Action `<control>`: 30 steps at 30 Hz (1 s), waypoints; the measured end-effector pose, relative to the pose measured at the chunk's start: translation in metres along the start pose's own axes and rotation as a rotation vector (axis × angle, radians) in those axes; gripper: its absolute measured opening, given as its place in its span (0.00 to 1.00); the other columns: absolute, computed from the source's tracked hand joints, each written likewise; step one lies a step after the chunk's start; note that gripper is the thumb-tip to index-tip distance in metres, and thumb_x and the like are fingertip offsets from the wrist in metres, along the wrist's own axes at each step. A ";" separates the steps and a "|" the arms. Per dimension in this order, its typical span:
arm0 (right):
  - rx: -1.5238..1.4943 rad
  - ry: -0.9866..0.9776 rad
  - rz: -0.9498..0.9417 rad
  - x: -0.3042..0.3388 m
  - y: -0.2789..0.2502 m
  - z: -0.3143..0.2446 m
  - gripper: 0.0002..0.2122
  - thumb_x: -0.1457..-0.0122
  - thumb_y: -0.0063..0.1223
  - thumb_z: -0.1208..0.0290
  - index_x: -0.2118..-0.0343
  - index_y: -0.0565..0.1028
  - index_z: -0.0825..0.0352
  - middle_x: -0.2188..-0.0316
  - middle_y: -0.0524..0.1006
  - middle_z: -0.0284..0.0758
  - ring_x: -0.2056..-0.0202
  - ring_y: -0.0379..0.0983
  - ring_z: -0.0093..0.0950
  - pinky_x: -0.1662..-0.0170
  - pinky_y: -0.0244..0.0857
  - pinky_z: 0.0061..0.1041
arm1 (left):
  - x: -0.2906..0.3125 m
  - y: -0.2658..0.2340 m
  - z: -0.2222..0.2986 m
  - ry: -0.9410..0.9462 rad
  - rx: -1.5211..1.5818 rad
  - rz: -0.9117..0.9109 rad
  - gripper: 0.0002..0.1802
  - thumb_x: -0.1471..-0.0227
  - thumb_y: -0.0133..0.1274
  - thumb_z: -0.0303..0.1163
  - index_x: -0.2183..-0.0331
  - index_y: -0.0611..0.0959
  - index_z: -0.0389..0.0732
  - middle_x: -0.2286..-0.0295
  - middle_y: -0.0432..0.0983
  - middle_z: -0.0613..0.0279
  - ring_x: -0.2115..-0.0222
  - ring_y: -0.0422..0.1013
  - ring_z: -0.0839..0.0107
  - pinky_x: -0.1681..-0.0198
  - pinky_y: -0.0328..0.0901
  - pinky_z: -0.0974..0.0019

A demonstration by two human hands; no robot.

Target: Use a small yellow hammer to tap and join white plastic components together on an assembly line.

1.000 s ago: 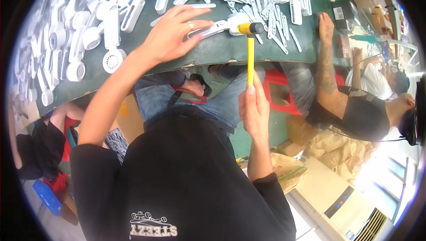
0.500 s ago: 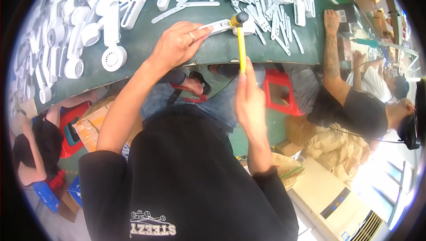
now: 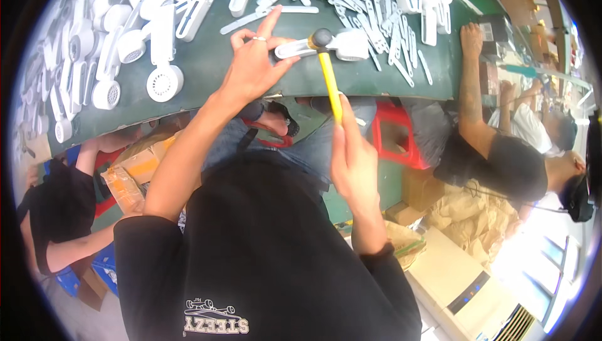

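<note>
My right hand (image 3: 354, 162) grips the yellow handle of a small hammer (image 3: 328, 74); its dark head rests on a white plastic part (image 3: 335, 45) near the front edge of the green table (image 3: 251, 74). My left hand (image 3: 254, 68) holds the left end of that white part down against the table, forefinger stretched out, a ring on one finger. The part is long, with a wider block at its right end.
Heaps of white plastic handles and round-headed pieces (image 3: 135, 40) cover the table's left and far side; flat white strips (image 3: 376, 8) lie at the right. A person in black (image 3: 495, 159) sits at the right, another (image 3: 56, 215) at the lower left. A red stool (image 3: 398, 137) stands below.
The hammer handle has tilted from upright to leaning left, its head staying on the white part. My left hand has spread its fingers, the forefinger now raised.
</note>
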State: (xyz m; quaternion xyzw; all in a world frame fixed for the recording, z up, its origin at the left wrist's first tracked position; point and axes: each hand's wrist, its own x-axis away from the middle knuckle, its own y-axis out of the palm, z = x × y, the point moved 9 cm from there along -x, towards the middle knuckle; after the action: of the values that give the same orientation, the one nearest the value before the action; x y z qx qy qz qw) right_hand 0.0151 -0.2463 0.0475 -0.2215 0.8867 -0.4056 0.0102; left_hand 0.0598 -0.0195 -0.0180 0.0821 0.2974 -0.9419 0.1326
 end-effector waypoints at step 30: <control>-0.322 0.109 0.590 -0.142 -0.218 0.126 0.17 0.31 0.58 0.65 0.49 0.79 0.77 0.80 0.69 0.23 0.79 0.59 0.14 0.77 0.52 0.21 | 0.050 -0.081 0.060 0.369 -0.161 0.277 0.18 0.48 0.64 0.19 0.54 0.88 0.40 0.52 0.84 0.55 0.55 0.80 0.55 0.53 0.75 0.57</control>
State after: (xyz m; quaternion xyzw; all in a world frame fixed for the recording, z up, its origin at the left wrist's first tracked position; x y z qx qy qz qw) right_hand 0.2522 -0.4044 0.0977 0.0677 0.9646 -0.2511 0.0446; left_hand -0.0167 -0.0011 0.0622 0.2821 0.3767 -0.8569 0.2101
